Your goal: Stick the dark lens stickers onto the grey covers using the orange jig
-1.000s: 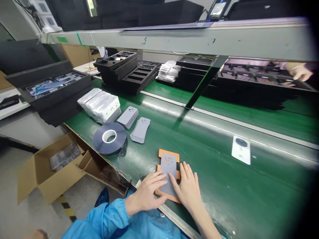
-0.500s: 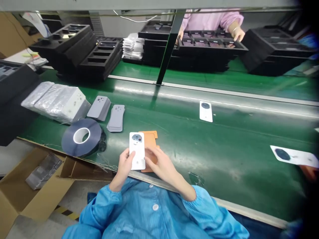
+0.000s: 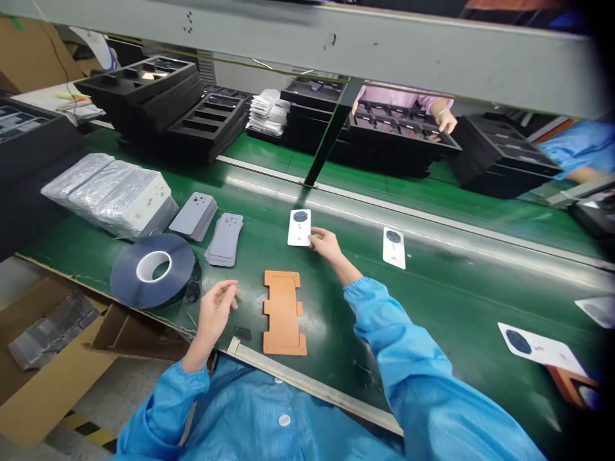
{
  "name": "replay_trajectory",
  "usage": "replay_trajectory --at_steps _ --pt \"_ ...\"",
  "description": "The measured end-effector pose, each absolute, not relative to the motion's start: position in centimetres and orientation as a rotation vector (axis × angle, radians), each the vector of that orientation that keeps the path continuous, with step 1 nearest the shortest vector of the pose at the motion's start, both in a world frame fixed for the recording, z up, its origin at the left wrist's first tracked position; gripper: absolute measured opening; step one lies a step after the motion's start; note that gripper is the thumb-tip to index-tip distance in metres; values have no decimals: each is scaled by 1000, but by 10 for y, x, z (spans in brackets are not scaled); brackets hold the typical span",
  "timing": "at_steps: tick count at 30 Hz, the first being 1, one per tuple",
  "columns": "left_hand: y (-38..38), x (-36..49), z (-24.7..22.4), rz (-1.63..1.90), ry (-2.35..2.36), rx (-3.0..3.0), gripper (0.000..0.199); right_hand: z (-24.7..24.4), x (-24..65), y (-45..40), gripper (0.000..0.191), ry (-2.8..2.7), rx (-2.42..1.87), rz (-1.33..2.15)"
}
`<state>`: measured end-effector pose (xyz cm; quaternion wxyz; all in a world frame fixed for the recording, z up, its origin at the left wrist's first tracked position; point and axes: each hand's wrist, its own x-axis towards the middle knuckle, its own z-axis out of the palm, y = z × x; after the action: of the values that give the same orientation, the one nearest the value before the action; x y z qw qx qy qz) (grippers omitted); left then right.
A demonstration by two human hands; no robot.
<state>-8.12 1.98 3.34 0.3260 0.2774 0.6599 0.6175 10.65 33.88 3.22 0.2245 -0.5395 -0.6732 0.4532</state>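
A white phone-shaped panel (image 3: pixel 300 235) with a dark round camera area is pinched at its lower right corner by my right hand (image 3: pixel 325 244), over the far part of the green bench. My left hand (image 3: pixel 218 307) hangs near the front edge with fingers apart and nothing in it. Between my hands lies an orange fixture plate (image 3: pixel 283 312), its flat face bare. Two stacks of grey panels, one (image 3: pixel 193 216) behind the other (image 3: pixel 225 239), stand left of centre. Another white panel (image 3: pixel 394 248) lies farther right.
A tape roll (image 3: pixel 152 270) and plastic-wrapped panels (image 3: pixel 113 195) sit at the left. Black trays (image 3: pixel 206 125) stand behind. A white panel (image 3: pixel 541 349) lies at the right. Across the bench, a person's hand (image 3: pixel 444 120) touches a black tray. A grey beam (image 3: pixel 307 38) crosses above.
My right hand has moved forward and right with the white panel, uncovering the orange plate. My left hand has let go of the panel and moved left. The head view has shifted.
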Motion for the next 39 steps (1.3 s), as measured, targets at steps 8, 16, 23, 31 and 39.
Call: replay_trajectory --at_steps 8,16,23,31,39 --pt "-60 -120 37 1643 2420 669 31 41 105 379 41 -2011 -1675 893" --pt "-70 -115 35 1067 2584 1124 28 55 52 265 34 -2354 -1218 1050" --pt "-37 -73 39 1065 2426 1384 28 71 4 136 32 -2600 -663 1578" --pt "-50 -79 30 1334 2152 1134 13 54 22 126 26 -2661 -436 1744" --pt "-44 -86 17 1445 2272 1261 15 43 31 120 31 -2474 -510 1850"
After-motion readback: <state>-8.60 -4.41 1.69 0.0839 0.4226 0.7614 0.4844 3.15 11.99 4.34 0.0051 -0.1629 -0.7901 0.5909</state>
